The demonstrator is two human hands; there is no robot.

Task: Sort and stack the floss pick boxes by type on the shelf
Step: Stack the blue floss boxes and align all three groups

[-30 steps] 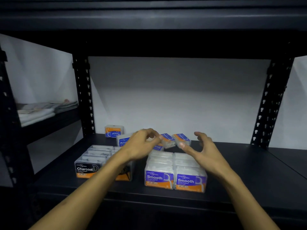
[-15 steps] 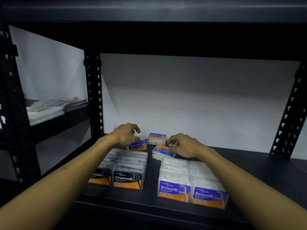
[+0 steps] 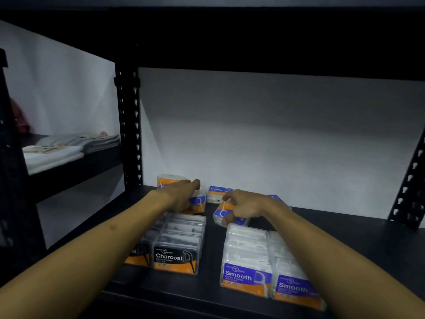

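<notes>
Two rows of black Charcoal boxes stand at the shelf's front left, and two rows of purple Smooth boxes at front right. Behind them lie loose Round boxes. My left hand rests on one Round box, fingers curled over it. My right hand grips a tilted Round box between thumb and fingers. Another Round box stands between my hands near the back wall, one sits at the back left, and a further one peeks out behind my right wrist.
The black shelf board stretches off to the right. Perforated black posts stand at back left and far right. The upper shelf hangs low overhead. Folded towels lie on a neighbouring shelf to the left.
Both hands have come down from the raised boxes onto the Round boxes at the back. Since half a second ago the right hand has closed around the tilted box.
</notes>
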